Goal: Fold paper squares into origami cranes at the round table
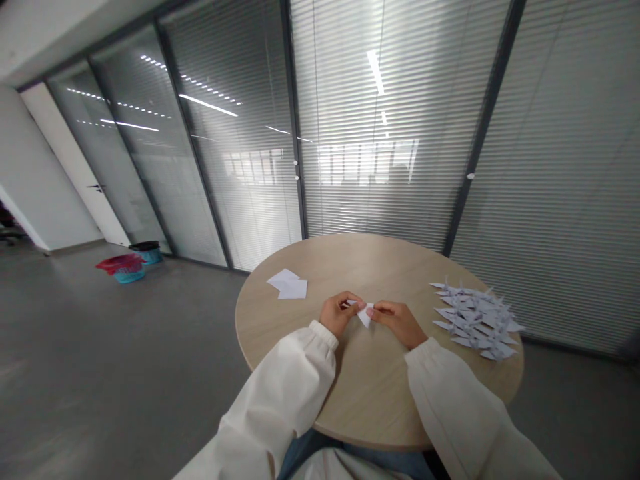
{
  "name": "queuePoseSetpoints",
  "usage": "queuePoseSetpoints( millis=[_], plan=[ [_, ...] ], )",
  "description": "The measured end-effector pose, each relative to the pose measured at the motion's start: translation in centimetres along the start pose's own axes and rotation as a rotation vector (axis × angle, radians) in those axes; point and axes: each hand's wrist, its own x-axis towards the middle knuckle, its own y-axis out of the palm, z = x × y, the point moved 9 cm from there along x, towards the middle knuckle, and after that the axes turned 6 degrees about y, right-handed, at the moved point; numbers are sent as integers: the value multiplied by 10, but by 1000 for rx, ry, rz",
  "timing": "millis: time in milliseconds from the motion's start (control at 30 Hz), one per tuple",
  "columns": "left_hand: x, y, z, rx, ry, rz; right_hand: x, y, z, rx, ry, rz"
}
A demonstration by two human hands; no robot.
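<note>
A small folded piece of white paper (365,314) is pinched between both my hands just above the round wooden table (370,393). My left hand (339,312) grips its left side with curled fingers. My right hand (397,322) pinches its right edge with thumb and fingertips. Both arms wear white sleeves. On the table's right side lies a pile of several folded paper cranes (475,320). A few flat white paper sheets (289,284) lie on the table to the left of my hands.
Glass walls with closed blinds (390,120) stand behind the table. On the grey floor at the far left sit a red and blue basket (124,267) and a dark bin (147,251). A white door (75,167) is further left.
</note>
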Motion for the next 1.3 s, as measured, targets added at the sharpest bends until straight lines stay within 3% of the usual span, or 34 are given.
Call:
queuePoseSetpoints(
  millis=[300,567,767,1300],
  plan=[
    [-1,2,0,-9,2,-3,-2,-3,6,-167,-18,-44],
    [1,-6,0,-60,-34,-65,-2,7,3,-151,12,69],
    [1,-5,1,-76,-43,-68,-3,2,5,-237,27,15],
    [2,-9,5,-44,-52,-91,-3,10,1,-53,38,101]
  ],
)
